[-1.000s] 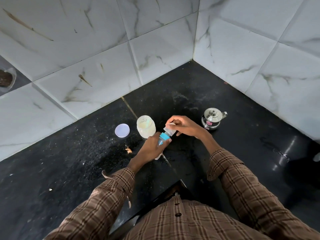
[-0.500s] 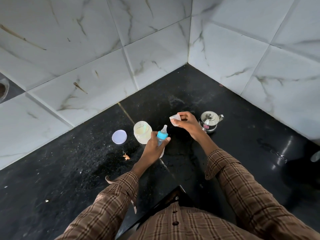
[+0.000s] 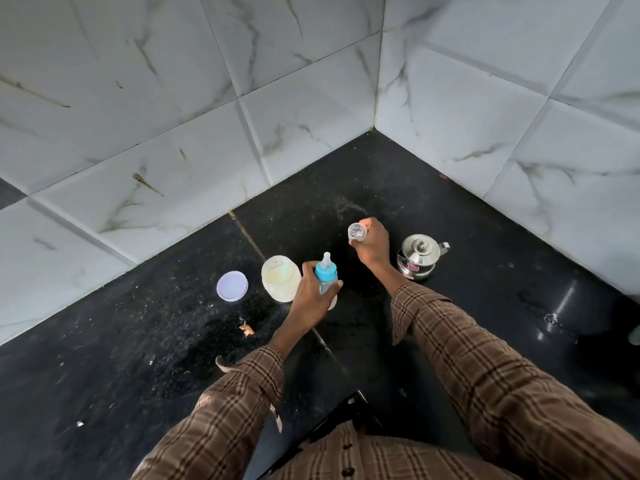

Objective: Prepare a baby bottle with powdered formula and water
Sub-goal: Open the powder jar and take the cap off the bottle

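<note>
The baby bottle, teat on, stands upright in the left hand, whose fingers wrap its body, over the black tabletop. The right hand pinches the clear cap beyond it. The open formula jar and its lid sit left, the steel pot right. Tiled walls close the corner behind.

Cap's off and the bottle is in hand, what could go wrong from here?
1. The open formula jar stands right beside the left hand, which grips the baby bottle; a sideways move could tip it.
2. The right hand holds the clear cap near the steel pot; setting it on the speckled counter may dirty it.
</note>
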